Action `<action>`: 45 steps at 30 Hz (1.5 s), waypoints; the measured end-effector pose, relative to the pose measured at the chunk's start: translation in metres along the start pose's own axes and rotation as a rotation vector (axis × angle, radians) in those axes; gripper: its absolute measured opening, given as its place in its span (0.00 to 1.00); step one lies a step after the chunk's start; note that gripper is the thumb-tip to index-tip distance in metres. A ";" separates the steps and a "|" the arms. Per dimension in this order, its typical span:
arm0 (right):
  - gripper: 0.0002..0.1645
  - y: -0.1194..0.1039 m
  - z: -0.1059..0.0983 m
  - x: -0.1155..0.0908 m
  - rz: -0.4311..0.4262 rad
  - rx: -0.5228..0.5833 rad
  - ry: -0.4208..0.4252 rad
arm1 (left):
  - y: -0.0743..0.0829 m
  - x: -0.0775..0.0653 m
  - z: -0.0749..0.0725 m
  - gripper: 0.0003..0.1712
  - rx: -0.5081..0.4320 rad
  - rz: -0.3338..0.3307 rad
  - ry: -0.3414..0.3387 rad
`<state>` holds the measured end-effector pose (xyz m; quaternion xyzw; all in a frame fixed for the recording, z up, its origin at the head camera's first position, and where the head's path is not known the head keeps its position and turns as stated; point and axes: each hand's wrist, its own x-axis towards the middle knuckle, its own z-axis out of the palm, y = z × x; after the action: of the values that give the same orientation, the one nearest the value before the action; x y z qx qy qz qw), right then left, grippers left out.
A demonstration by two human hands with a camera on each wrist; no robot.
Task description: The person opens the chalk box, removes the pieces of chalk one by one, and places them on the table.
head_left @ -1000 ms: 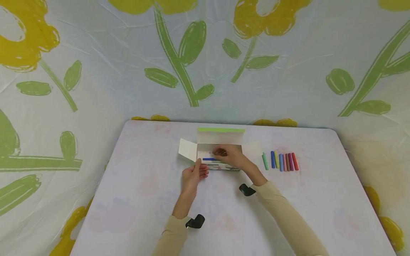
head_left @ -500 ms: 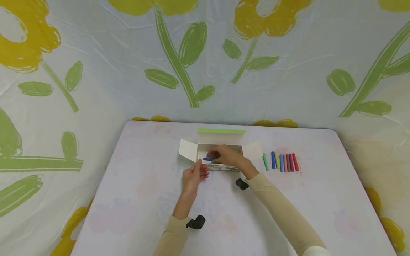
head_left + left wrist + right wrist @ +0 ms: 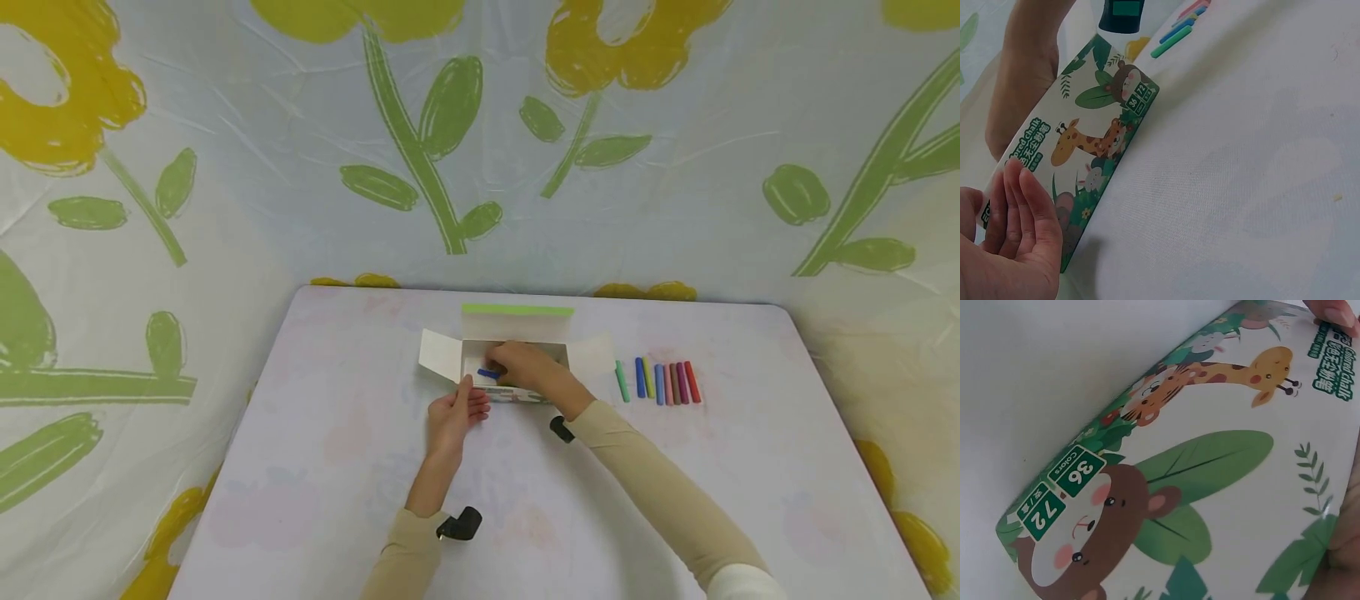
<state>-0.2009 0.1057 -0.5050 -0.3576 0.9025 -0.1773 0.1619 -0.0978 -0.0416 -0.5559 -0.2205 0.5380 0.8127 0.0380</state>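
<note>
In the head view an open-topped chalk box (image 3: pixel 525 395) stands on the table, its flaps spread out. My left hand (image 3: pixel 450 417) holds its front left corner, with the thumb up at the rim and the fingers along the front wall; the left wrist view shows these fingers (image 3: pixel 1029 219) against the printed face. My right hand (image 3: pixel 525 367) reaches down into the box, fingers curled at a blue chalk stick (image 3: pixel 488 374). The stick's right end is hidden by the fingers. Animal drawings cover the box front (image 3: pixel 1210 444) in the right wrist view.
Right of the box several chalk sticks lie in a row: a green chalk (image 3: pixel 622 381) slightly apart, then blue, yellow, pink, brown, purple and a red chalk (image 3: pixel 692 382) at the end. The raised lid (image 3: pixel 517 321) stands at the back, a side flap (image 3: pixel 441 354) at left.
My right hand has moved left and deeper into the box, covering more of the blue chalk stick, which now tilts slightly. The left hand keeps its place at the box corner.
</note>
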 end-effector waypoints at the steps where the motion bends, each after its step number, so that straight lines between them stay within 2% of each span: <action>1: 0.12 0.000 0.000 -0.001 -0.002 0.011 0.001 | 0.000 0.000 0.000 0.27 0.000 -0.002 0.000; 5: 0.11 0.006 -0.003 -0.006 -0.073 0.101 0.023 | -0.001 -0.001 0.001 0.27 -0.006 -0.014 0.005; 9: 0.10 0.011 -0.008 -0.015 -0.158 0.239 0.058 | 0.000 -0.001 0.001 0.26 -0.005 -0.011 0.000; 14: 0.13 0.018 -0.015 -0.029 -0.205 0.379 0.125 | 0.001 0.000 0.001 0.24 -0.012 -0.003 0.004; 18: 0.16 0.022 -0.024 -0.042 -0.178 0.444 0.190 | 0.001 0.001 0.001 0.23 -0.015 -0.007 0.009; 23: 0.16 0.024 -0.038 -0.061 -0.095 0.505 0.265 | 0.003 0.000 0.002 0.24 -0.006 -0.013 0.008; 29: 0.18 0.031 -0.048 -0.084 -0.028 0.520 0.339 | 0.003 0.000 0.001 0.24 0.005 -0.016 0.006; 45: 0.22 0.052 -0.069 -0.144 0.076 0.553 0.472 | 0.002 0.000 -0.001 0.26 0.017 -0.012 0.001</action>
<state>-0.1607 0.2563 -0.4432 -0.2156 0.8457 -0.4859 0.0462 -0.0985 -0.0435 -0.5548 -0.2237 0.5437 0.8077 0.0447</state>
